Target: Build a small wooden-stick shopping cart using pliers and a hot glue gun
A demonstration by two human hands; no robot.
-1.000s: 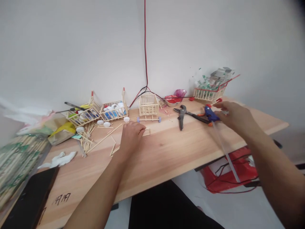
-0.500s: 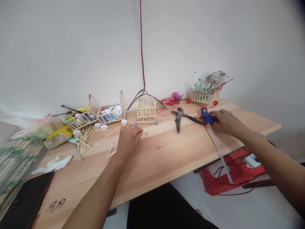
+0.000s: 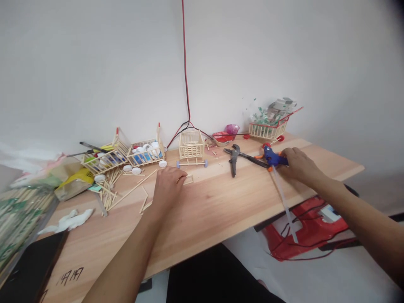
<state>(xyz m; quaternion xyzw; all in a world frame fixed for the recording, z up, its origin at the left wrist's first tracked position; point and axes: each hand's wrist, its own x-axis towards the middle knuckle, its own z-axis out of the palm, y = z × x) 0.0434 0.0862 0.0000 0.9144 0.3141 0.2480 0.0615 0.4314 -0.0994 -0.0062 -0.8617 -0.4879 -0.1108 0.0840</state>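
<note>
My left hand [image 3: 169, 184] rests low over the tabletop, thumb and fingertips pinched at the end of a small rectangular frame of thin wooden sticks [image 3: 188, 179]. At the right, my right hand [image 3: 299, 164] is closed around the handle of a blue glue gun [image 3: 274, 157] with orange parts. A long, whitish glue stick [image 3: 285, 206] juts from the gun's rear, past the table's front edge. Some right fingers are hidden behind the handle. Just beyond the left hand stands a small stick-built cart [image 3: 191, 147] on an axle with bluish wheels.
Pliers [image 3: 234, 160] lie left of the glue gun. Filled stick carts [image 3: 145, 155] and loose sticks [image 3: 109, 193] occupy the left; a red-trimmed cart [image 3: 268, 131] stands back right. A red dish [image 3: 223, 138] sits by the wall. A phone [image 3: 33, 265] lies front left; a red stool [image 3: 303, 235] is below.
The glue gun has turned slightly in my right hand, and its glue stick's lower end has swung left. My left hand keeps its pinch on the stick frame. The whole view has shifted slightly.
</note>
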